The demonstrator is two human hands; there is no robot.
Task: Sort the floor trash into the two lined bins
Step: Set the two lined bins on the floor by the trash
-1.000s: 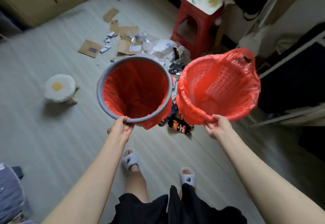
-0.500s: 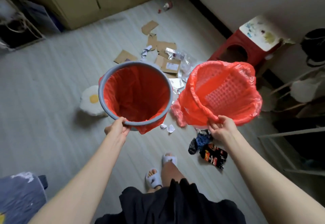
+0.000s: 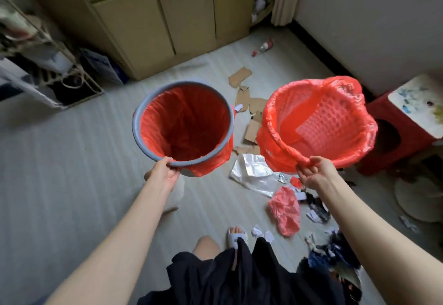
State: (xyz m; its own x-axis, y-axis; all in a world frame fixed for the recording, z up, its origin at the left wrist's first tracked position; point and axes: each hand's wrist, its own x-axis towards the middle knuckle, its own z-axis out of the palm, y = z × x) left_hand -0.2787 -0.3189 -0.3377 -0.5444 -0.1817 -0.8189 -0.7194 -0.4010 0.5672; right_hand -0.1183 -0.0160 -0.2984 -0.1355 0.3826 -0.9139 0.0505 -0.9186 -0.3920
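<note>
No writing or brand can be read on anything here. At nine o'clock of the view's centre, the left hand (image 3: 164, 171) grips the near edge of the grey-rimmed bin (image 3: 143, 134), thumb curled over the rim and fingers under it. This bin hangs clear of the floor (image 3: 60, 173), lined in red, its mouth tipped up toward the camera and its long axis running down and away. At three o'clock, the right hand (image 3: 312, 173) pinches the bunched red liner at the near rim of the perforated bin (image 3: 335, 118), which is likewise held up, mouth toward the camera. Between and below them lie cardboard scraps (image 3: 254, 127), a clear plastic sheet (image 3: 254, 173) and a crumpled pink bag (image 3: 285, 209). A red stool (image 3: 393, 137) stands at far right.
</note>
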